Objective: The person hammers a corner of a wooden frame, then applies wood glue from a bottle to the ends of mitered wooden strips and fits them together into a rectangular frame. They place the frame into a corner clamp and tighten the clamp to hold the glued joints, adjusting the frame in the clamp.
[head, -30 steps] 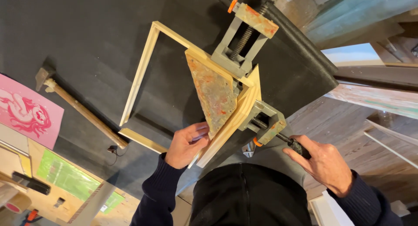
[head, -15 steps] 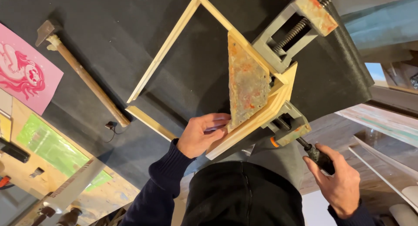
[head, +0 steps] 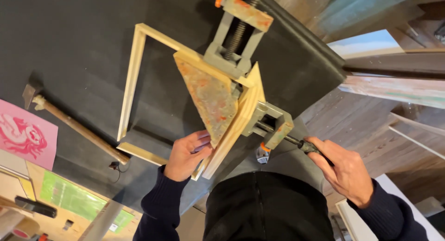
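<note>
Dark worktop (head: pixel 69 37): left hand (head: pixel 185 155) pinching wooden frame (head: pixel 134 78) rail; right hand (head: pixel 345 169) closed round corner clamp (head: pixel 241 74) handle, tightening stage. Hammer (head: pixel 74 127) beyond left hand.

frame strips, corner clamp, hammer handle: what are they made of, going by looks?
Pale rectangular frame of thin strips: looks like bare light wood, with visible grain and no paint or gloss.
Grey corner clamp with triangular plate: probably metal, since it has threaded screws; the plate is blotched with rust or old paint, I cannot tell which.
Hammer with long brown handle: handle seems wooden and worn; the head is dull and dark, likely steel.
</note>
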